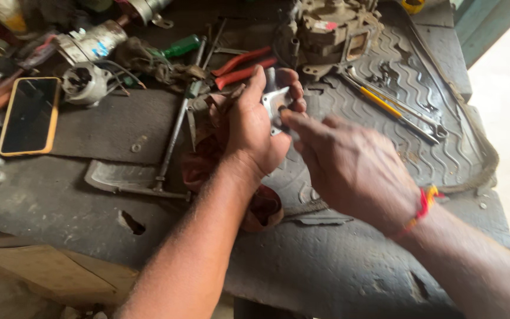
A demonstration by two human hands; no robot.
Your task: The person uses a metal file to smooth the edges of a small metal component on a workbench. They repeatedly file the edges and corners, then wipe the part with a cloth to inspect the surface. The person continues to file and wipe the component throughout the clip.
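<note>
My left hand [254, 131] is closed around a small grey metal part [274, 104], holding it up over the workbench. My right hand [343, 162] reaches in from the right, its fingertips touching the lower edge of that part. A red thread band circles my right wrist. A dark red rag [205, 159] lies under my left hand and wrist. What my right fingertips pinch, if anything, is hidden.
A grimy engine assembly [329, 32] sits at the back. Red-handled pliers [240, 66], a yellow-handled screwdriver [385, 105], a spanner [420, 118] and a long rod [175, 133] lie on the black rubber mat [432, 153]. A phone in an orange case [29, 115] rests at left.
</note>
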